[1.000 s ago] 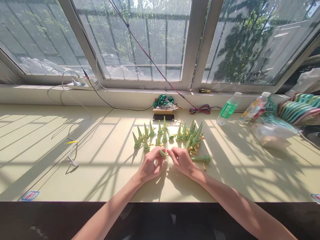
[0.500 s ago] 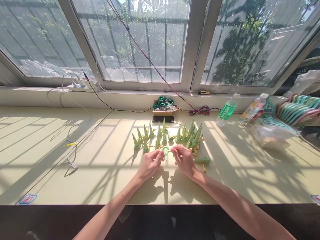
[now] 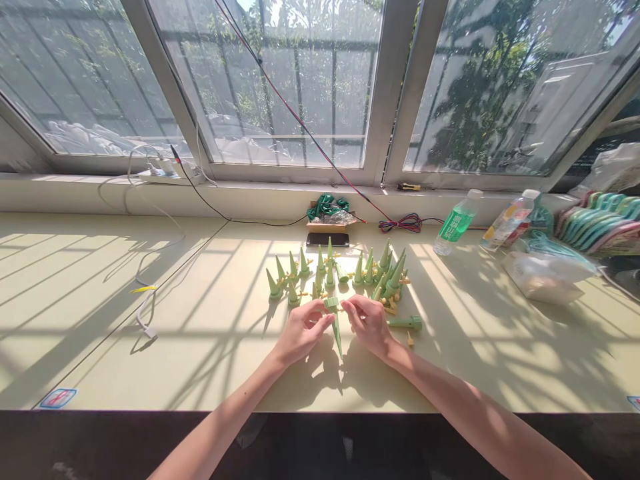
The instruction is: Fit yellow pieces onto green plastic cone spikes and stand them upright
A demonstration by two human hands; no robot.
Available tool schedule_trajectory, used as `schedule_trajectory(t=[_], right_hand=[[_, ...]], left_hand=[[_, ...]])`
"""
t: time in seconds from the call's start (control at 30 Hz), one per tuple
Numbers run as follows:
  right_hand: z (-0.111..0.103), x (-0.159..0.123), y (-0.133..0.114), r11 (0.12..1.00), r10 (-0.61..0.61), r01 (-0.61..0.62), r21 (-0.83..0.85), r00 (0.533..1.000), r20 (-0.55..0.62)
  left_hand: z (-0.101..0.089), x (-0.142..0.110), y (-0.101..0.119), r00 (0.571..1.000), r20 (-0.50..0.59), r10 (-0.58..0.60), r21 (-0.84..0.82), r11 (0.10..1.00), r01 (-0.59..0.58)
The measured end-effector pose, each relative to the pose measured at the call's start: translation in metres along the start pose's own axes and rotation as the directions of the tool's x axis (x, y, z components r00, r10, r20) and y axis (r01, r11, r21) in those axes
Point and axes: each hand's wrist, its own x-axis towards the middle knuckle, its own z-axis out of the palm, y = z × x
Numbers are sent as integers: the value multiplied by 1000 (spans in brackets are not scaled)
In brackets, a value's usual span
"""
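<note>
My left hand (image 3: 305, 328) pinches a green plastic spike (image 3: 336, 327) by its wide collar, the long point hanging down towards me. Close on its right, my right hand (image 3: 366, 321) is closed in a pinch on a small yellow piece (image 3: 341, 307) at the collar's side; the fingers partly hide it. Just beyond the hands stand several green cone spikes (image 3: 274, 287), many with small yellow pieces at their bases. A green spike (image 3: 406, 323) lies on its side right of my right hand, with a loose yellow piece (image 3: 411, 339) in front of it.
Behind the spikes lie a dark phone (image 3: 327, 239) and a small box (image 3: 330, 227) with green material. Two bottles (image 3: 456, 223) and a plastic bag (image 3: 543, 277) stand to the right. A white cable (image 3: 145, 317) lies left. The table's front edge (image 3: 200, 410) is near me.
The green spike has been tilted in my left hand, so its long point now shows, aimed down and towards me. My right hand stays at its collar.
</note>
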Motion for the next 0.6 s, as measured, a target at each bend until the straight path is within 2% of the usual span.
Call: schedule_trajectory(t=[0.1,0.23,0.33,0.4,0.5,0.6], right_hand=[[2,0,0,1000,7,-8,-20,1000,-20],[4,1,-1,999,37,-38,-33,999,-21],[4,2,-2,998,43,-45,-40,998,-50],[3,2,-2,999,14,-18,-47,995,-98],[0,2,-3,1000,-13,9,-29,990,-138],[-2,2,-3,1000,-14,13,-8,990,-139]], left_hand=[[0,-2,-1,995,-30,97,77,993,-94],[0,-1,-4,973,-9,231,128,965,-228],[2,-1,-4,963,-32,268,168,951,-259],[3,0,-4,963,-75,259,173,955,-243],[3,0,-3,976,-126,178,106,981,-165],[2,1,-3,998,-44,37,-34,999,-39]])
